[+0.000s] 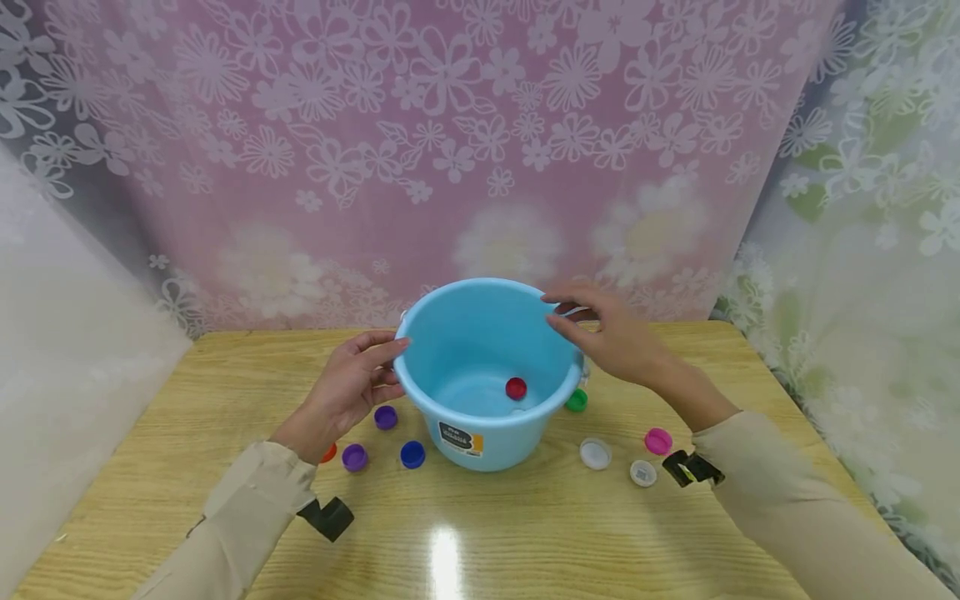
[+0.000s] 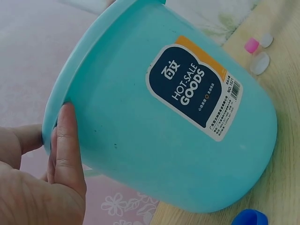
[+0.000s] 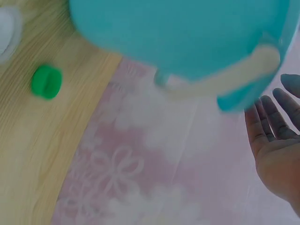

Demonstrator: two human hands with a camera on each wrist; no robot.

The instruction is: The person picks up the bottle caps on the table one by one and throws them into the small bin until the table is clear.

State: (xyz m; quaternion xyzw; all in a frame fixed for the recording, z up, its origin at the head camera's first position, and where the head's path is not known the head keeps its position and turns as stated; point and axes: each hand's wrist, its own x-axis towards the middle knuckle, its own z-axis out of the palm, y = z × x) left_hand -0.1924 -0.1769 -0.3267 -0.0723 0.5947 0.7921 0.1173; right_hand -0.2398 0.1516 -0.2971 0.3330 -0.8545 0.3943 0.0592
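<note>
Blue bucket [image 1: 517, 442]: Occupied the middle of the counter [image 1: 337, 550], with its mouth toward the head view; bore a printed label [image 1: 461, 437] on the near wall.
Left hand [image 1: 347, 385]: Gripped the left rim, with thumb over the edge and fingers outside.
Right hand [image 1: 613, 335]: Hung at the right rim with fingers loosely bent, holding nothing (could not be confirmed as touching).
Red cap [image 1: 516, 388]: Lay inside, on the bucket floor.
Left side: Carried two purple caps [image 1: 386, 417], a blue cap [image 1: 412, 454] and a partly hidden orange cap [image 1: 328, 453].
Right side: Carried a green cap [image 1: 576, 401], two white caps [image 1: 596, 453] and a pink cap [image 1: 658, 441].
</note>
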